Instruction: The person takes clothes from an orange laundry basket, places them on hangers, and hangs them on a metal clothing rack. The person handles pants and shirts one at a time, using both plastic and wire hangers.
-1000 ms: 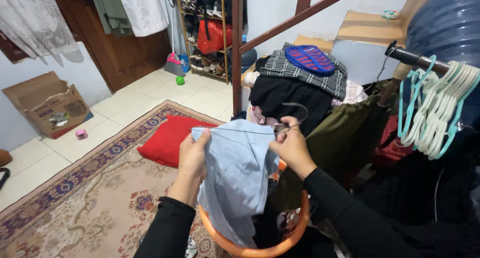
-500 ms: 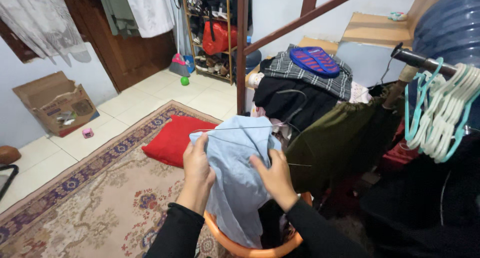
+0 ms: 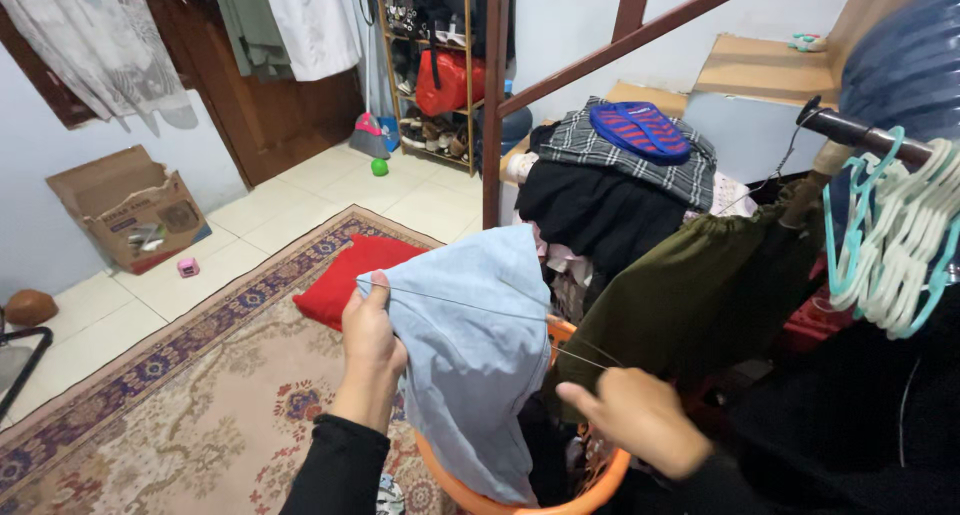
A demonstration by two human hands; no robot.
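Putting light blue garment [image 3: 470, 325] on thin wire hanger [image 3: 450, 301], above orange basket [image 3: 600, 475].

Left hand [image 3: 370, 345] closed around one edge of the garment together with the hanger wire, holding it up in front of the body. Right hand [image 3: 635, 420] lower and to the right, blurred, fingers partly curled near the other end of the wire; cannot tell for sure if pinching it. Garment hanging down into the basket, over dark clothes. Red cushion [image 3: 345, 275] on patterned rug [image 3: 200, 405] behind; pile of clothes [image 3: 610, 185] and bunch of pale plastic hangers [image 3: 890, 245] to the right. Probably best to keep the left grip firm and the wire level, to pull the cloth evenly over both shoulders of the hanger, and to avoid catching the hook in the fabric.
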